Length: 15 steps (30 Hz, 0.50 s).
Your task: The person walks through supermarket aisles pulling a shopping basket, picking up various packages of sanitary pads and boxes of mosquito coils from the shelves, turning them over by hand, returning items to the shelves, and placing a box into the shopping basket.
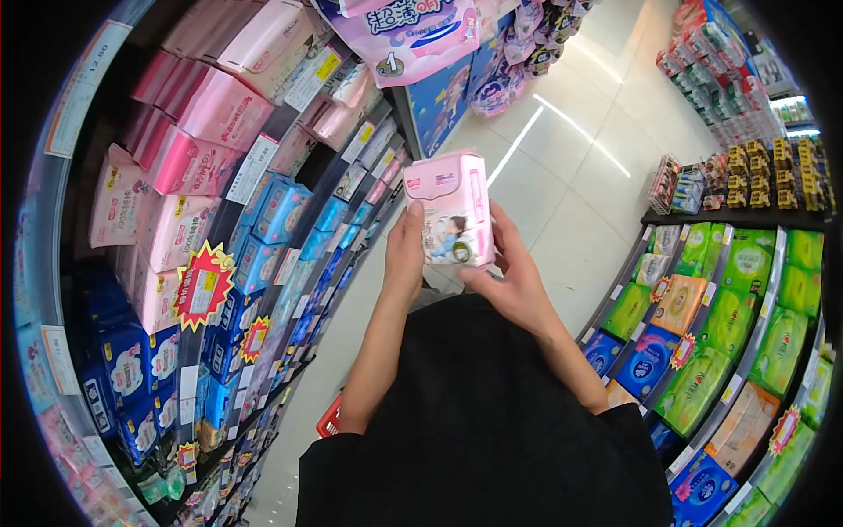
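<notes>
A pink and white package [450, 206] with a printed figure on its front is held up in both hands, over the aisle floor. My left hand [405, 250] grips its left edge, thumb on the front face. At its lower right corner, my right hand [512, 268] holds the side, with the fingers partly behind the package. The undersides of the fingers are hidden. To the left stand shelved pink packs [211, 114], and below them blue packs [132, 369].
Price tags [252, 169] and a red starburst sign [205, 285] line the left shelves. Green packs [702, 386] fill the right shelf. A large pink bag [413, 39] hangs ahead. Pale floor tiles [571, 158] run between the shelves, and a red object [330, 416] shows low at the left.
</notes>
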Tool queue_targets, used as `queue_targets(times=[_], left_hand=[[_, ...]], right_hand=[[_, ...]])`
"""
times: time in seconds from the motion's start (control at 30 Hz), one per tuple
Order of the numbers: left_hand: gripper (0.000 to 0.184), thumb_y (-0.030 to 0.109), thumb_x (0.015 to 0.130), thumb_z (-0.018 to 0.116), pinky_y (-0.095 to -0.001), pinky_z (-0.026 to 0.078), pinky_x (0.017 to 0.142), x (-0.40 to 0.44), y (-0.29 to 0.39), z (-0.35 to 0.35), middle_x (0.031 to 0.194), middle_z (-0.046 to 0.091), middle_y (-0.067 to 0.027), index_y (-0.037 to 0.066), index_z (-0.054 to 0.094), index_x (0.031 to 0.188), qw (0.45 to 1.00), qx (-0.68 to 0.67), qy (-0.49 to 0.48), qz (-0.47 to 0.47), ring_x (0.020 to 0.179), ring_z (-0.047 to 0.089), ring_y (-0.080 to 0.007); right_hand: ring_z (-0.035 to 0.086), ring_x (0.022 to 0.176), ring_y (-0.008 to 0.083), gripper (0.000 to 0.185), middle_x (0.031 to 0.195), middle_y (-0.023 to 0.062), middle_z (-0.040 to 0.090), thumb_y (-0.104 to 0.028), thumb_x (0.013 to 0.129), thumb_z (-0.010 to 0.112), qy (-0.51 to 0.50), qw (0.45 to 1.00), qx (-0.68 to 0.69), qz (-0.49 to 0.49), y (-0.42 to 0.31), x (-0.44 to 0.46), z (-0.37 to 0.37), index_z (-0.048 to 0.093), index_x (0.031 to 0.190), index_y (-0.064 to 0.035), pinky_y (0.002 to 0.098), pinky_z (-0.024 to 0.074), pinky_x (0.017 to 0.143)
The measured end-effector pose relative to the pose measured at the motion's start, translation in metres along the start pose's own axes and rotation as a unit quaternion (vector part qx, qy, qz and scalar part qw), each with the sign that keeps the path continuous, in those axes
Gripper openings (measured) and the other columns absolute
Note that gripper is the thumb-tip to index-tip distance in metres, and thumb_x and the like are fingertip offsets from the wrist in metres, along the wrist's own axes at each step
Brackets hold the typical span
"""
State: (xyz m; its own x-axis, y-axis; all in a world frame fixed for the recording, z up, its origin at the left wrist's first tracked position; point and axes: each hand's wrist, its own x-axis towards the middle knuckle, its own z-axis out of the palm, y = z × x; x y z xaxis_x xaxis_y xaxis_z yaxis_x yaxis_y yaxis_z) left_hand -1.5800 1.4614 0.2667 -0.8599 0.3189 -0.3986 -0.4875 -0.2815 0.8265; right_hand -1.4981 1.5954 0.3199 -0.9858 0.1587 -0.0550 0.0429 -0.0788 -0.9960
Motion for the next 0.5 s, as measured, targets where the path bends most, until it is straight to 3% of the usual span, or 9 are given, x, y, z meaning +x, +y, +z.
queue_targets(times=[0.03,0.1,0.17,0.37,0.5], left_hand=[[0.045,0.032,0.096,0.043,-0.0305,0.043,0.089,-0.002,0.000,0.001,0.117,0.054,-0.0121,-0.003,0.045,0.124,1.000,-0.001,-0.002,-0.001,0.106,0.053,-0.0175],[0.045,0.031,0.096,0.043,-0.0294,0.039,0.092,-0.009,0.001,0.004,0.119,0.052,-0.0118,-0.002,0.042,0.127,0.997,0.057,-0.018,0.041,0.109,0.050,-0.0150],[0.045,0.031,0.096,0.042,-0.0291,0.038,0.093,-0.015,0.007,0.009,0.119,0.052,-0.0109,0.000,0.041,0.128,0.998,0.025,-0.028,0.043,0.109,0.050,-0.0144],[0.039,0.030,0.098,0.038,-0.0289,0.039,0.091,-0.011,0.010,0.001,0.116,0.052,-0.0073,0.003,0.041,0.126,0.995,-0.076,-0.062,0.024,0.107,0.050,-0.0134],[0.039,0.031,0.098,0.038,-0.0298,0.038,0.092,-0.009,0.012,0.002,0.116,0.053,-0.0069,0.004,0.042,0.126,0.992,-0.103,-0.067,0.023,0.108,0.049,-0.0137]], right_hand=[[0.047,0.115,0.0189,0.078,0.128,0.0137,0.044,-0.007,0.079,0.067,0.002,0.999,0.042,0.010,0.010,0.004,-0.002,0.018,0.140,0.0033,0.0307,0.0395,0.095],[0.047,0.115,0.0185,0.076,0.127,0.0135,0.044,-0.005,0.079,0.065,0.018,0.996,0.077,0.028,0.017,0.008,-0.004,0.019,0.139,0.0041,0.0302,0.0397,0.094],[0.048,0.114,0.0175,0.069,0.126,0.0128,0.046,0.001,0.081,0.058,0.030,0.992,0.112,0.056,0.018,0.010,-0.008,0.021,0.139,0.0043,0.0296,0.0405,0.094],[0.056,0.102,0.0161,0.055,0.116,0.0110,0.055,-0.004,0.085,0.053,0.020,0.960,0.222,0.167,0.006,0.009,-0.013,0.032,0.134,0.0044,0.0296,0.0476,0.085],[0.059,0.095,0.0165,0.050,0.112,0.0106,0.057,-0.009,0.087,0.052,0.019,0.951,0.259,0.167,0.013,0.007,-0.012,0.035,0.133,0.0038,0.0304,0.0521,0.077]])
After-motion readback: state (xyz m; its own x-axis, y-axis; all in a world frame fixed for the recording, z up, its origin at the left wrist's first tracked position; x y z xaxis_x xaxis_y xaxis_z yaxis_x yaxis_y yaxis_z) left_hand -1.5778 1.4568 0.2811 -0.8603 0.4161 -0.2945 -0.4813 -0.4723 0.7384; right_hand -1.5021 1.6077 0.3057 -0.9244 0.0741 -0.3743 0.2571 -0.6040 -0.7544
